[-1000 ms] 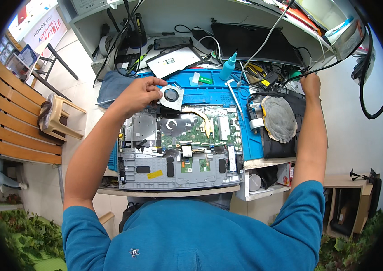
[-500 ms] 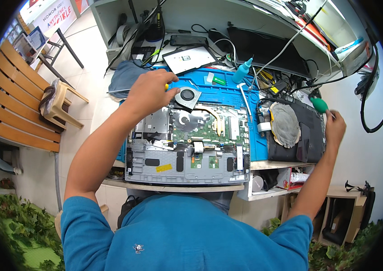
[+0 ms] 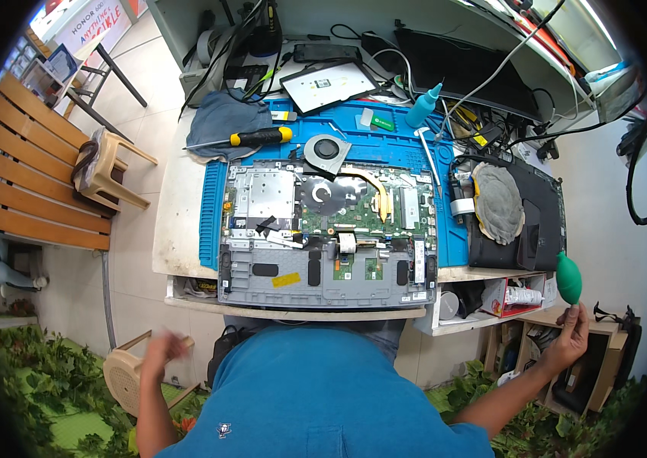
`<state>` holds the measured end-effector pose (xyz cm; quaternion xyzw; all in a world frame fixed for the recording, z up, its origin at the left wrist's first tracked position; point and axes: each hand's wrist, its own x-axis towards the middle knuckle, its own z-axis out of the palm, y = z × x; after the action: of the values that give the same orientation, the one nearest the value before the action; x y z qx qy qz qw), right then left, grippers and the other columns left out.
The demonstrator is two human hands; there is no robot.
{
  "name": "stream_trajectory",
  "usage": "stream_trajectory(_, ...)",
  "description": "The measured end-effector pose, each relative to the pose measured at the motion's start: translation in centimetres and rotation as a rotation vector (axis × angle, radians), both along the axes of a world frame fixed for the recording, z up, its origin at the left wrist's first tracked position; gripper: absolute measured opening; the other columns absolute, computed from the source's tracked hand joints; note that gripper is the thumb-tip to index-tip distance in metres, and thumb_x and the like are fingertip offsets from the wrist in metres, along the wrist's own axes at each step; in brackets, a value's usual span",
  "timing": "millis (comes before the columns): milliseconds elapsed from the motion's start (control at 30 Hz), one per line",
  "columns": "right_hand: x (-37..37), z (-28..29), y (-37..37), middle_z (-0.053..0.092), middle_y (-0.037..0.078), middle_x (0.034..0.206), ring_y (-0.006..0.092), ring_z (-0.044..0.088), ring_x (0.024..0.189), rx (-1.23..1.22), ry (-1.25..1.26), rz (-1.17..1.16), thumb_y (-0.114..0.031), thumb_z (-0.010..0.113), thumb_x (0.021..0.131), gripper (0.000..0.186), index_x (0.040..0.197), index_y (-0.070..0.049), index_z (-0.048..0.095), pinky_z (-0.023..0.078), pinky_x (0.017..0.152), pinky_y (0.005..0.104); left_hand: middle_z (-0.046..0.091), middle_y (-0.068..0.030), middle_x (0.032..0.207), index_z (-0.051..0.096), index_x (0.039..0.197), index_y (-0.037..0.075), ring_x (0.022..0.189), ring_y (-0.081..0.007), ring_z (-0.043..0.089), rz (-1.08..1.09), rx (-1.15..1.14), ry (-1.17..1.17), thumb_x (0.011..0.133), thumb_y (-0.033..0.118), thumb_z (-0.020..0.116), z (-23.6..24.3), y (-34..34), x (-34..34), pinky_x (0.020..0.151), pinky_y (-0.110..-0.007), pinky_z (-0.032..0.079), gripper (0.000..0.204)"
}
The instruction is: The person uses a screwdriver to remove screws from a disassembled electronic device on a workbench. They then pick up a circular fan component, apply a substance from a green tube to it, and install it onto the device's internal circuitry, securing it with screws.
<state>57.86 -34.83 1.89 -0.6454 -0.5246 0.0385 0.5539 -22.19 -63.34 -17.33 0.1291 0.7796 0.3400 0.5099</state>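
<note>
Off the bench's right side, my right hand [image 3: 570, 337] holds a green rubber air blower bulb [image 3: 568, 279] upright by its lower end. My left hand [image 3: 167, 353] is down at the lower left, away from the bench; motion smears its fingers. In front of me lies an opened laptop base [image 3: 285, 280] with its circuit board and copper heat pipe [image 3: 380, 191] exposed. A loose cooling fan [image 3: 326, 149] rests at its far edge. A yellow-and-black screwdriver [image 3: 261, 137] lies across a grey-blue cloth [image 3: 224, 114] at the far left of the blue mat [image 3: 212, 221].
A black laptop [image 3: 545, 221] with a round grey pad [image 3: 500, 202] on it sits to the right. Behind are a light-blue dropper bottle [image 3: 424, 107], a white brush [image 3: 428, 156] and tangled cables [image 3: 476, 126]. A plastic stool [image 3: 126, 378] stands low on the left.
My left hand has left the fan area and dropped to the lower left, uncovering the screwdriver. My right hand has moved down and toward me with the blower bulb, now upright.
</note>
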Motion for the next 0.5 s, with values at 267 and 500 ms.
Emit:
stream_trajectory(267, -20.9, -1.0, 4.9, 0.079, 0.008, 0.099, 0.0096, 0.067, 0.075, -0.087, 0.209, 0.681, -0.002, 0.074, 0.104, 0.018, 0.121, 0.001, 0.081, 0.052, 0.066, 0.0241, 0.082, -0.0139, 0.094, 0.074, 0.131, -0.009, 0.086, -0.0231, 0.08, -0.734, 0.676, 0.063, 0.088, 0.043, 0.094, 20.4, 16.6, 7.1, 0.083, -0.04, 0.065, 0.07)
stream_trajectory(500, -40.8, -0.4, 8.2, 0.082, 0.015, 0.105, 0.0216, 0.08, 0.086, -0.087, 0.265, 1.223, -0.013, 0.088, 0.097, 0.032, 0.125, 0.001, 0.079, 0.062, 0.078, 0.0335, 0.06, -0.022, 0.153, 0.029, 0.172, 0.005, 0.138, -0.0314, 0.065, -0.203, 1.267, -0.389, 0.112, 0.032, 0.071, 18.0, 29.6, 20.2, 0.117, -0.045, 0.054, 0.078)
